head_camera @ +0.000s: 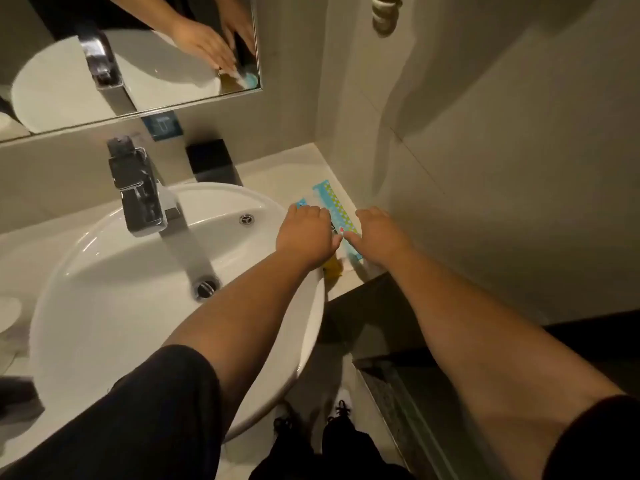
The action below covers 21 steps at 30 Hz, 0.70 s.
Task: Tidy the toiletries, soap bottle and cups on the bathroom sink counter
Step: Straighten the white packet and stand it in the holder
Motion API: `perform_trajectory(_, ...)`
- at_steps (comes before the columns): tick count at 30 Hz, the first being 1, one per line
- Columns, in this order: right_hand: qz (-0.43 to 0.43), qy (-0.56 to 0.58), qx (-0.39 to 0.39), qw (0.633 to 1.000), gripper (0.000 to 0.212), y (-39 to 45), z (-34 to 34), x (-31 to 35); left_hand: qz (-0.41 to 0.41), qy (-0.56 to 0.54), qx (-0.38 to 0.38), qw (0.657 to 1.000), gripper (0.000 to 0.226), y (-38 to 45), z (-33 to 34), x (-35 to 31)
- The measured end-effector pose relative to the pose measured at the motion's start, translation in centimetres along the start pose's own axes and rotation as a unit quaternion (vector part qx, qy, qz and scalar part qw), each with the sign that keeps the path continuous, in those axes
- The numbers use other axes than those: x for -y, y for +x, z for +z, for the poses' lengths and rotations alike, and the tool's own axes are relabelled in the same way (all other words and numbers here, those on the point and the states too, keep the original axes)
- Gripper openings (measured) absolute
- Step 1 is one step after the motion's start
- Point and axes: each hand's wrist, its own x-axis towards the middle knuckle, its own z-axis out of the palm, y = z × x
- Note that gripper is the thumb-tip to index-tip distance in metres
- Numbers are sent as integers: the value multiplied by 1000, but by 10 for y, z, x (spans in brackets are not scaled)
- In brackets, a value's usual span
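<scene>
While both arms reach over the white basin (114, 271), the left hand (306, 233) and right hand (377, 237) rest palm-down side by side on flat toiletry packets (334, 202) lying on the worktop (277, 178) in the corner by the wall. Fingers look fairly straight, pressing rather than gripping, thumbs nearly meeting. A blue-and-green dotted packet shows between and beyond the hands; something yellow (332, 271) peeks beneath the left wrist. A black box (211, 161) stands beyond the left hand, a chrome tap (138, 192) further left.

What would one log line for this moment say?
left hand: on packets | right hand: on blue dotted packet | site: counter right of basin
</scene>
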Motion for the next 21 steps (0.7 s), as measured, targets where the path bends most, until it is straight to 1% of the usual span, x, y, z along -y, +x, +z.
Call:
perform_trajectory(1,4,8,3,1000,52,4,0,0,-10,-7,11,1000,45,3,0,-3)
perform_trajectory(3,10,14,9,1000,51,12,1,-1,-57,-81,6,995,31,13,3,-13)
perform_trajectory(4,12,18,18,1000,48,15,1,0,-89,-126,15,988,28,16,1,-20)
perform_trajectory(6,25,32,30,999,41,23,2,1,-170,-228,43,958,24,22,0,-32)
perform_trajectory(7,30,38,35,998,38,27,4,0,-210,-263,57,940,23,25,0,-35)
perform_trajectory(10,45,52,67,995,35,36,8,-2,-297,-305,96,900,23,38,5,-40)
perform_trajectory(15,62,73,106,990,29,52,24,-4,-367,-353,161,846,26,60,18,-42)
perform_trajectory(17,75,77,120,987,31,59,30,-4,-388,-385,162,822,27,63,25,-41)
perform_trajectory(19,88,85,127,984,31,65,35,-3,-407,-404,146,806,28,66,31,-40)
perform_trajectory(21,99,87,140,981,32,72,39,-2,-432,-419,130,788,23,68,34,-38)
